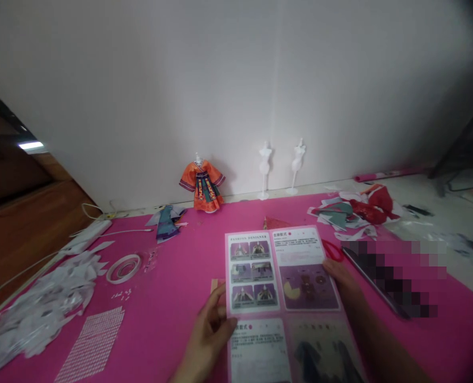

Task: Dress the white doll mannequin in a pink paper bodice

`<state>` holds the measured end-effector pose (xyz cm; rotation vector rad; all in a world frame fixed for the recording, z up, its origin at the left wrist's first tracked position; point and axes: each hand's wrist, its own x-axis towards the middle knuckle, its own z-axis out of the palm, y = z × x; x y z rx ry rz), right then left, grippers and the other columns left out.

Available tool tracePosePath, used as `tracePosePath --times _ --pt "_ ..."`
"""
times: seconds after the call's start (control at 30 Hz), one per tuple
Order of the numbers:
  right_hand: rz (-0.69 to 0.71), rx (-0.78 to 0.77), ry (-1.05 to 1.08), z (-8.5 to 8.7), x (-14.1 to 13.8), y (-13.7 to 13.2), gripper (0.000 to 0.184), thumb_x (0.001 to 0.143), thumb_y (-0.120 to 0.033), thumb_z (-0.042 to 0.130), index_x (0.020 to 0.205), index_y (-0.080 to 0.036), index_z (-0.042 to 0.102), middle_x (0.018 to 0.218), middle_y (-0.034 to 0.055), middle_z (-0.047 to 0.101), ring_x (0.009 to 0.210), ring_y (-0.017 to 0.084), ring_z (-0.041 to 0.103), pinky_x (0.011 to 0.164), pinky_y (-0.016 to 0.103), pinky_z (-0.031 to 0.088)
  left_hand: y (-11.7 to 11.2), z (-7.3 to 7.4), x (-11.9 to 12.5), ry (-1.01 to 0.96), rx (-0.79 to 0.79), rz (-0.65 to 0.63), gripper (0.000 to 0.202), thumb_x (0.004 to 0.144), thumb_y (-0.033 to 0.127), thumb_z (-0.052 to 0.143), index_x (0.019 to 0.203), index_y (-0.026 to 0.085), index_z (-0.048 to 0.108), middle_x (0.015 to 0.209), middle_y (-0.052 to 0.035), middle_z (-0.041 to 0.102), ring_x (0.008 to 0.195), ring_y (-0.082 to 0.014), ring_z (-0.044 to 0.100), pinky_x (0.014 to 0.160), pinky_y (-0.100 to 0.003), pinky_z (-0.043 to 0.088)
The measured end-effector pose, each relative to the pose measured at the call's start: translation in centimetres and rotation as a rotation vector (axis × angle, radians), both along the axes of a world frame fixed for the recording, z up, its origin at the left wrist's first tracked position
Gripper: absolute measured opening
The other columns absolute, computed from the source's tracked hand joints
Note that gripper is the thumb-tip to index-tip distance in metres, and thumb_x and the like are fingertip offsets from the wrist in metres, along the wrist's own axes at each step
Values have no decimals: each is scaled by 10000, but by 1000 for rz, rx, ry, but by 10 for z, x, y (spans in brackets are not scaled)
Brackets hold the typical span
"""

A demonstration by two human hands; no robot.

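A pink printed instruction sheet (pixel 274 271), headed "FASHION DESIGNER", is held up in front of me over the pink mat. My left hand (pixel 209 332) grips its left edge, thumb in front and fingers behind. At the right edge, my right hand (pixel 344 282) holds the same sheet, its fingers mostly hidden behind the paper. Small photos and text blocks cover the page, with the lower part cut off by the frame. Red scissor handles (pixel 334 251) show just beside my right hand.
On the pink mat (pixel 172 298) lie a tape roll (pixel 124 268), a sheet of small stick-on gems (pixel 91 343), white scraps (pixel 49 308) and fabric pieces (pixel 364 207). By the wall stand a doll-size orange robe (pixel 202 183) and two white mannequins (pixel 264 165). A dark phone-like slab (pixel 374 279) lies right.
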<state>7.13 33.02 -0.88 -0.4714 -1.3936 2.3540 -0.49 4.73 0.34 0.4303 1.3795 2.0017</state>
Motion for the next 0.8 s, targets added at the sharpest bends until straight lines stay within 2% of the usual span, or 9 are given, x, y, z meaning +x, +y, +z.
tracePosePath --times 0.13,0.27,0.33,0.53,0.67,0.8 --pt "18 14 -1 2 0 -2 289 712 -425 717 872 -187 754 825 83 758 698 264 696 649 373 539 0 1 3 -56 -10 116 539 815 254 672 1296 228 430 981 -115 732 968 -308 673 821 -430 505" --pt "75 32 13 6 0 -4 333 730 -459 699 897 -176 753 851 102 756 730 283 699 678 401 537 -2 -2 0 -45 -12 34 548 837 253 654 1316 213 391 1037 -140 720 1022 -326 652 807 -430 512" --pt "91 38 27 9 0 -5 343 741 -465 690 928 -182 746 872 103 754 757 283 697 704 407 535 -4 -2 -3 -53 2 48 558 837 258 656 1321 210 382 1067 -146 713 1030 -333 650 820 -435 512" --pt "278 35 126 13 -2 -9 465 750 -374 675 1183 -205 642 1142 126 688 1014 319 650 896 463 480 -5 4 -6 -65 -19 177 604 800 267 702 1317 225 394 1022 -120 729 929 -324 690 790 -430 536" --pt "368 39 121 8 -1 -7 545 696 -273 716 1227 -225 604 1099 113 706 958 312 672 845 454 497 -6 4 -5 -58 -13 207 595 818 266 682 1326 230 376 938 -95 743 917 -313 694 770 -419 540" --pt "390 107 114 2 0 -4 517 703 -237 725 1207 -235 612 1113 114 703 964 312 672 821 444 503 -3 6 -3 -71 3 218 586 810 261 687 1316 236 393 949 -100 742 905 -308 697 752 -404 542"
